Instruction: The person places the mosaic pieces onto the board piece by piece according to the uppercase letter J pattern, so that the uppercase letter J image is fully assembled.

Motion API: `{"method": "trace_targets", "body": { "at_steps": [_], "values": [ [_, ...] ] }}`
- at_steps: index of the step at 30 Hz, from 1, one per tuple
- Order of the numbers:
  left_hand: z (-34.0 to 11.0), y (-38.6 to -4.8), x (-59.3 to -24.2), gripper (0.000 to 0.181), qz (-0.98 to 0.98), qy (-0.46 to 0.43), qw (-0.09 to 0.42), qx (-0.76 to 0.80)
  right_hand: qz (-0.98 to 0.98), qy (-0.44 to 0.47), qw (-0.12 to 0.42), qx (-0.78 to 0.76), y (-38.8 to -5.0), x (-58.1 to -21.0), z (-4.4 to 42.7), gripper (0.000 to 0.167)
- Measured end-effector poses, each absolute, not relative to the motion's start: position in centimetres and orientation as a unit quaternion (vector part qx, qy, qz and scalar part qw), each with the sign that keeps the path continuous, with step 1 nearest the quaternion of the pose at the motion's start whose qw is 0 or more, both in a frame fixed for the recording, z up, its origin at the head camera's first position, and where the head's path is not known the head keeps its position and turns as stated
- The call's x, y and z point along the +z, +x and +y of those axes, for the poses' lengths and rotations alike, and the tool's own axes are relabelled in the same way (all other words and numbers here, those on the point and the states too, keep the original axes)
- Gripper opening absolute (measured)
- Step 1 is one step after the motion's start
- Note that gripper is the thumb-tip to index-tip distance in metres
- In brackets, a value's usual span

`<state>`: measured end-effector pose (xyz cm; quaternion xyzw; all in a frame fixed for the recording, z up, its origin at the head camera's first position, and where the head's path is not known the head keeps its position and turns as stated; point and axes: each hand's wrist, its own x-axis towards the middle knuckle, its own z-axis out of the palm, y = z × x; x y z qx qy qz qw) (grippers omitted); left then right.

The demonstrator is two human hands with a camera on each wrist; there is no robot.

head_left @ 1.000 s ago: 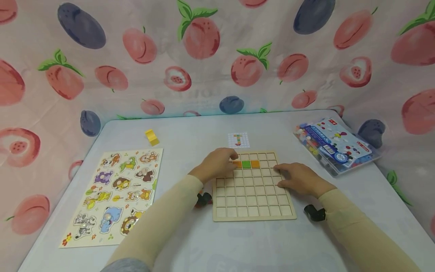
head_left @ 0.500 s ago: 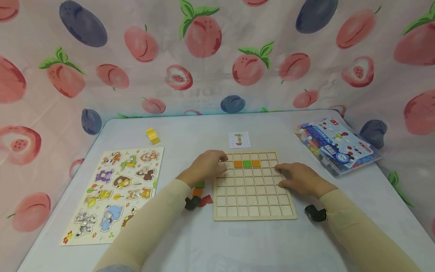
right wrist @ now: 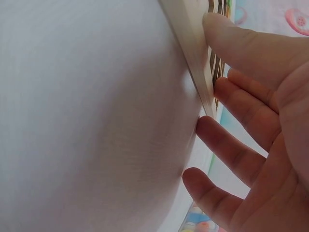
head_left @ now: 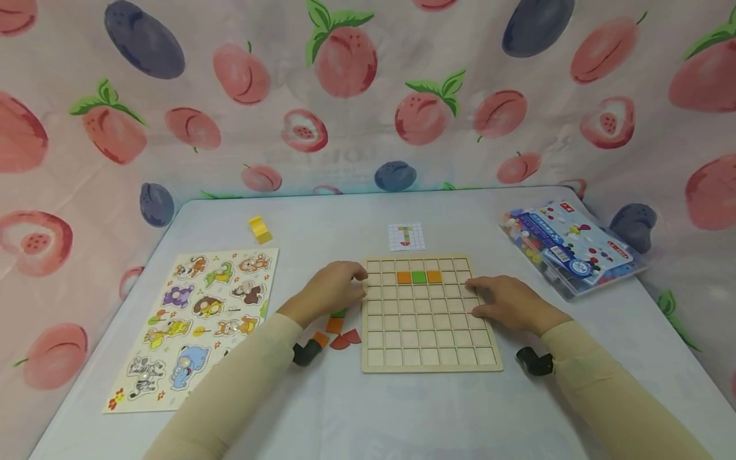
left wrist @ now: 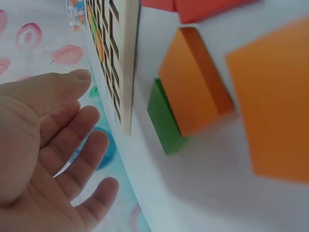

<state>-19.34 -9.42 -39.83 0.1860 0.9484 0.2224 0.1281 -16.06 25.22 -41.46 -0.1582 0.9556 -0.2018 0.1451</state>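
Observation:
A wooden grid board (head_left: 428, 326) lies flat before me. In its second row from the far edge sit an orange square (head_left: 404, 278), a green square (head_left: 419, 277) and another orange square (head_left: 434, 276). My left hand (head_left: 332, 291) hovers at the board's left edge, fingers loosely bent and apart, holding nothing. Below it on the table are a loose orange square (left wrist: 193, 87), a green square (left wrist: 161, 121), a nearer orange square (left wrist: 275, 101) and two red rounded pieces (head_left: 340, 343). My right hand (head_left: 512, 301) rests against the board's right edge, thumb and fingers spread.
A printed pattern card (head_left: 406, 237) lies beyond the board. At the left is an animal peg puzzle (head_left: 221, 342), with a folded yellow piece (head_left: 260, 230) behind it. A clear box of colourful parts (head_left: 575, 246) stands at the back right. Dark wrist cameras (head_left: 535, 361) hang beneath both wrists.
My left hand has moved left off the orange square in the grid, to the board's left edge, uncovering that square and the loose pieces. My right hand stays put.

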Motion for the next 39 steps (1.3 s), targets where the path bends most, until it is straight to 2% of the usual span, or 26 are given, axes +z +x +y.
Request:
{"method": "trace_targets", "body": {
  "at_steps": [17,39],
  "values": [
    [-12.8,-17.7,-40.3,0.028,0.949,0.154,0.144,0.232,0.955,-0.151,0.149,-0.207,-16.0,-41.5,25.3,0.059],
    [-14.6,-16.4,-40.8,0.033,0.945,0.172,0.165,0.226,0.956,-0.148,0.15,-0.205,-16.1,-41.6,25.4,0.059]
  ]
}}
